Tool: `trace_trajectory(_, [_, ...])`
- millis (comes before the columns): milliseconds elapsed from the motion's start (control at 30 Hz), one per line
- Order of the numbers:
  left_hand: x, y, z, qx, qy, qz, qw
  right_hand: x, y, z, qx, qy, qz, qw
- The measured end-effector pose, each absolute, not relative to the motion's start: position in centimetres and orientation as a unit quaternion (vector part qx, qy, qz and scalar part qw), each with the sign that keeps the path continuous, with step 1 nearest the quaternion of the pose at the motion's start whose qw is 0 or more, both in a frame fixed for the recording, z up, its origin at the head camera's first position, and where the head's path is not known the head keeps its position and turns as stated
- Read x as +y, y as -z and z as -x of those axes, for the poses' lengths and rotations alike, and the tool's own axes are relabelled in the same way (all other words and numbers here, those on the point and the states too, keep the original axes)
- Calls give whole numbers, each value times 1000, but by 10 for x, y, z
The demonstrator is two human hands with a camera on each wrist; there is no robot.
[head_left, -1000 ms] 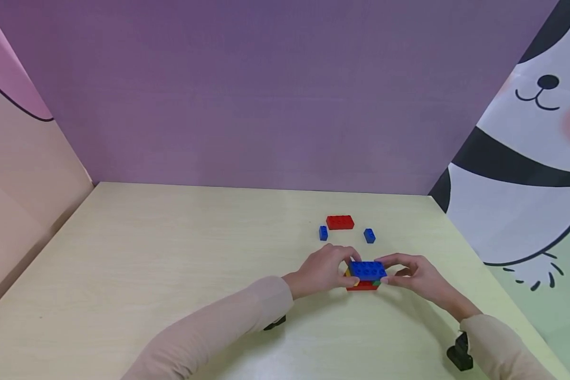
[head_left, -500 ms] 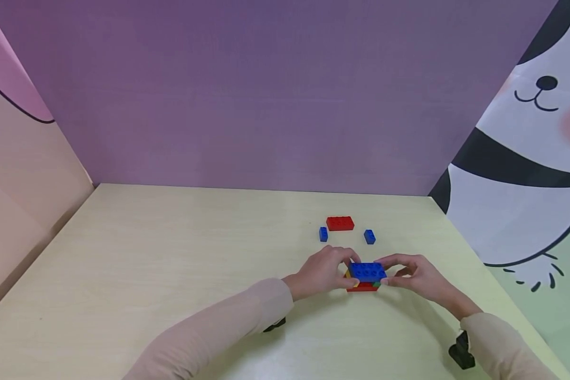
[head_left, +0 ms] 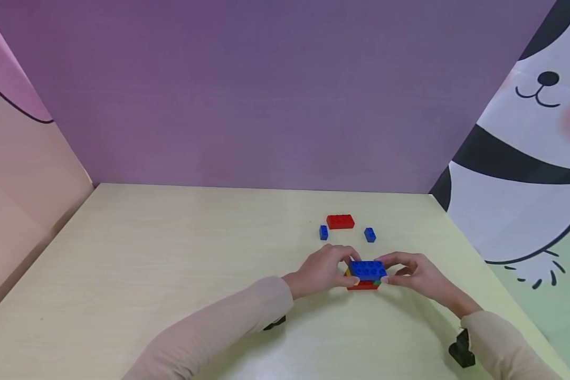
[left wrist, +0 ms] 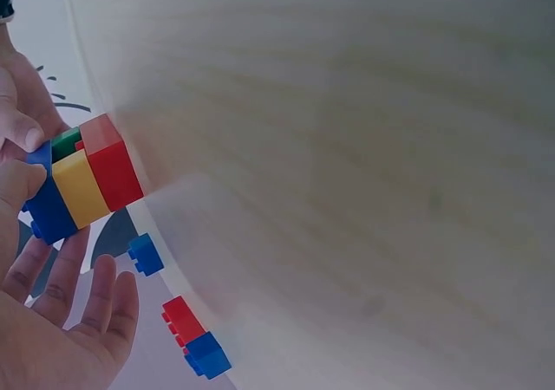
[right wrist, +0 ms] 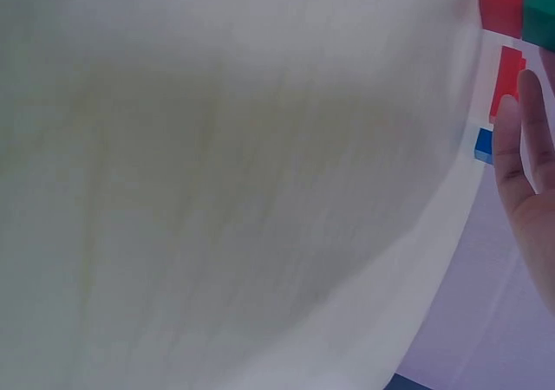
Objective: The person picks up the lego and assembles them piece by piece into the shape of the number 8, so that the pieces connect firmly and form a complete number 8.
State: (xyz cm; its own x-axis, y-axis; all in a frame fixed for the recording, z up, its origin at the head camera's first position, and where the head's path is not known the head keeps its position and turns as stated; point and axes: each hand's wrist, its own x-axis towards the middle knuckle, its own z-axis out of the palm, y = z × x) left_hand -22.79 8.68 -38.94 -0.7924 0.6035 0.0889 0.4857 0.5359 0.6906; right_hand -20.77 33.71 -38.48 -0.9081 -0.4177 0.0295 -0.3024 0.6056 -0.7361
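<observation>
The left sleeve [head_left: 218, 330], plain beige and creased along the forearm, ends just behind the bare left hand [head_left: 320, 270]; the matching right sleeve [head_left: 501, 340] ends behind the bare right hand [head_left: 423, 279]. Under the cuffs [head_left: 282, 295] sit black fittings [head_left: 462, 354], the right one blocky, the left mostly hidden

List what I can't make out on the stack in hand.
Head view: the left end of the brick stack, partly hidden by the left hand.
Left wrist view: part of the green brick, behind the yellow brick.
Right wrist view: much of the right hand, cut off by the right edge.
</observation>
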Motion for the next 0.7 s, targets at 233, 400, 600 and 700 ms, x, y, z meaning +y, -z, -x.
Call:
trace_trajectory(233, [86, 387, 227, 875, -363, -310, 85, 336, 382, 210, 890, 401, 193, 96])
trace_trajectory(400, [86, 386, 227, 875, -364, -307, 87, 336, 380, 211, 889, 397, 202, 101])
trace_trajectory(600, [86, 387, 228, 875, -363, -310, 82, 335, 377, 213, 889, 392, 219, 93])
trace_trajectory(700, [86, 388, 228, 875, -363, -309, 81, 334, 377, 213, 889, 391, 220, 90])
